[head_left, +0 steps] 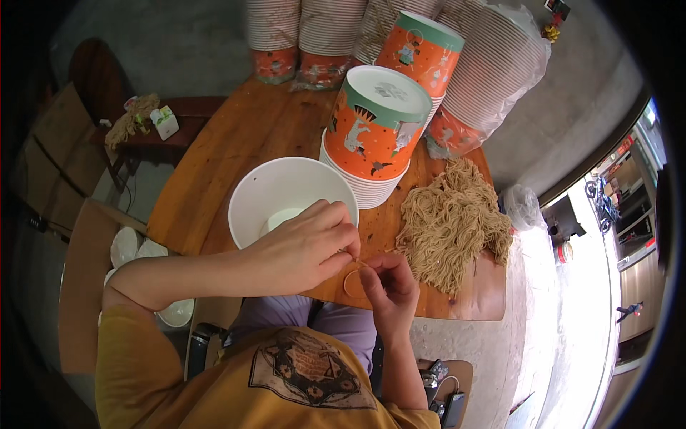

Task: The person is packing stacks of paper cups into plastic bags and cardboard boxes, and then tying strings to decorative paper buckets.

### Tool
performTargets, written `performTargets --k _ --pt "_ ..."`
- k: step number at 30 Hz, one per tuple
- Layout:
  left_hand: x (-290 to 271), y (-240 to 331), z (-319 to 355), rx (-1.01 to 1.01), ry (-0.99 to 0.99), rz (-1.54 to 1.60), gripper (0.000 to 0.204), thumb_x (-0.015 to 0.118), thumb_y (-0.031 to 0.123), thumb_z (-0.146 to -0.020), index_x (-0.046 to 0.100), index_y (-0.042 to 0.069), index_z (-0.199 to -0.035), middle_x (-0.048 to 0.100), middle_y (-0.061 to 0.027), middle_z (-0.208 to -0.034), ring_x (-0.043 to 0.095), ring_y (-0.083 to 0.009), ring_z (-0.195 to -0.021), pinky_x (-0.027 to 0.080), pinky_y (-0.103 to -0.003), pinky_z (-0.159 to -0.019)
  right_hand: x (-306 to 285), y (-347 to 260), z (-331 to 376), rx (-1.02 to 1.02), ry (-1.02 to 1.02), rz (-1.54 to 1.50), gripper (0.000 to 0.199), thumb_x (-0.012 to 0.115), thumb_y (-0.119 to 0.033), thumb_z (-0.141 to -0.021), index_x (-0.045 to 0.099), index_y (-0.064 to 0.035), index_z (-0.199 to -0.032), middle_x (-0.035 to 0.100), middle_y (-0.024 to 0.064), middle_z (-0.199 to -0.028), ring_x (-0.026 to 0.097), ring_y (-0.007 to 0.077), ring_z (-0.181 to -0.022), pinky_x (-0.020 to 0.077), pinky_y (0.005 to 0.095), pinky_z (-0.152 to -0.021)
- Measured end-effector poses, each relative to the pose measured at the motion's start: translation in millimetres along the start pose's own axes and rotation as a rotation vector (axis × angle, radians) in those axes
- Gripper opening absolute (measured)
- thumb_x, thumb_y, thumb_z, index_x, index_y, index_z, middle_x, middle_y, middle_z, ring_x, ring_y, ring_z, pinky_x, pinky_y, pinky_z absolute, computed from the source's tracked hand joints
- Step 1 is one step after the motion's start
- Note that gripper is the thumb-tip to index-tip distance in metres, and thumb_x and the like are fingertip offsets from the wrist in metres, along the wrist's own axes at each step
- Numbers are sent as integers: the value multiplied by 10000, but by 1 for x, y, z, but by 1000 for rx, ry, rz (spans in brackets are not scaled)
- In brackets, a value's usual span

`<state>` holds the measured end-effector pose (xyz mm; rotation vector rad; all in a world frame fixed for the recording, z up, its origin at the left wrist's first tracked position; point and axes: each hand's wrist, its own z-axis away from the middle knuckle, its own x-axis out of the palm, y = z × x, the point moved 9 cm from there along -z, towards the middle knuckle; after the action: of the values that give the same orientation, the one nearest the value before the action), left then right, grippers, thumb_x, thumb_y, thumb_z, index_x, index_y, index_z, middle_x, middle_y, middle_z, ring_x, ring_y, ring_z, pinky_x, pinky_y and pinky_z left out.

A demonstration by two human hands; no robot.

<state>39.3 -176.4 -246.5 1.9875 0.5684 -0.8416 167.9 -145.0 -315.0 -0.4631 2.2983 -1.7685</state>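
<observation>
Between my hands is a thin tan cord [354, 272], with a small loop hanging below my fingertips. The fingers of my left hand [304, 247] are pinched on one part of it, in front of the white bucket's near rim. My right hand [391, 282] pinches the cord between thumb and fingers, just right of the left hand. The white bucket [250, 204] has its mouth toward me and a small hole near the rim; my left hand hides part of it. Exactly how the cord is looped or knotted is too small to tell.
A pile of tan cords [454, 222] lies right on the wooden table [207, 164]. Upturned orange-and-green buckets [375, 132] stand stacked behind, with wrapped stacks [493, 64] farther back. An open cardboard box [82, 279] with white buckets sits at left.
</observation>
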Motion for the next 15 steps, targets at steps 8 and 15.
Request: performTargets --k 8,15 --pt "0 -3 -1 -72 23 62 120 658 75 -806 562 68 -877 494 -66 -930 514 -255 -939 436 -362 -802 2 -7 3 -79 -29 75 178 638 -41 -881 533 -41 -1025 551 -17 -641 472 9 -561 367 166 -507" --pt "0 4 -5 -58 16 17 99 630 91 -819 549 48 -858 503 -83 -934 526 -273 -939 453 -377 -799 4 -11 5 -122 2 226 125 571 -24 -905 517 -31 -1017 560 3 -613 501 35 -532 399 205 -482"
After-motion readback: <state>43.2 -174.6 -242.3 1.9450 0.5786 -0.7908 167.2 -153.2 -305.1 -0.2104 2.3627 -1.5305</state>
